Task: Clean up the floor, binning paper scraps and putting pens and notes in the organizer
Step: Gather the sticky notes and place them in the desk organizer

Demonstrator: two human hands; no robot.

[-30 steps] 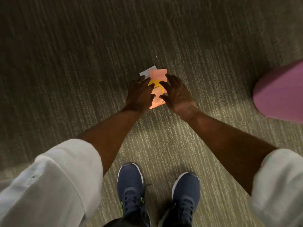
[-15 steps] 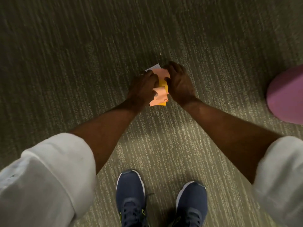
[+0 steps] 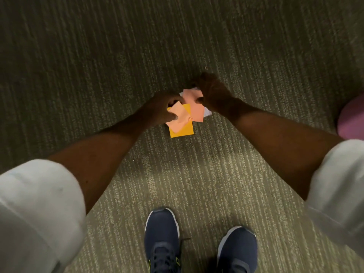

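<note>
Olive ribbed carpet floor point(image 3: 216, 184), viewed from above. Left hand point(image 3: 159, 111): fingers curled, thumb pinching a pale orange note point(image 3: 178, 119) that lies over a yellow note point(image 3: 184, 129). Right hand point(image 3: 213, 93): fingers closed, thumb pressed on a salmon note point(image 3: 194, 107); white paper scrap point(image 3: 206, 113) shows just beneath its edge. Notes overlap between the two hands, ahead of two navy shoes point(image 3: 162, 239). White rolled sleeves point(image 3: 37, 203) on both arms. Purple rounded object point(image 3: 352, 119) at right edge.
</note>
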